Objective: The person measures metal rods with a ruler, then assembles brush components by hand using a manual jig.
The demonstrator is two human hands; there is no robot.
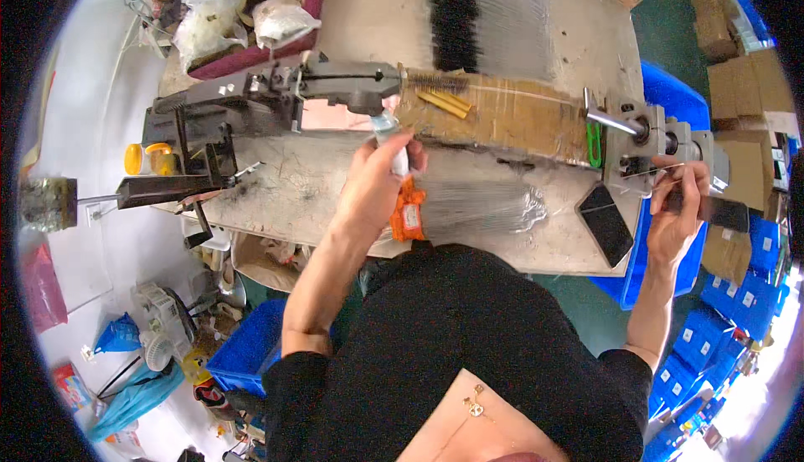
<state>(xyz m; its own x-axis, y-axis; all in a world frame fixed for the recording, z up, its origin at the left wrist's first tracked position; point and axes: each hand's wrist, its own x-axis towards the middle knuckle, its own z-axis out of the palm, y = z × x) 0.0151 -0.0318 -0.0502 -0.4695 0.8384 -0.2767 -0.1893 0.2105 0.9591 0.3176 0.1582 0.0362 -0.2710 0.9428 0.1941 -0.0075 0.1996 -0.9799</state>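
Observation:
My left hand (373,179) is closed around a small whitish tube (389,127) with a pale bluish top, just in front of the dark grey metal fixture (347,83). Over at the right end of the bench, my right hand (677,215) has its fingers pinched together on a thin wire-like strand (641,175) beside the machine's grey metal blocks (641,131). A dark bar-shaped piece (722,213) shows just beyond that hand; whether I touch it I cannot tell. Below my left hand lies a crumpled orange wrap (409,211), touching a bundle of fine strands (481,208).
A black phone (605,224) lies near the front right edge. Yellow pieces (445,103) rest on the brown board (519,114), near a green clip (594,144). Black bristles (455,14) lie at the back. Blue bins (675,93) stand right of the table.

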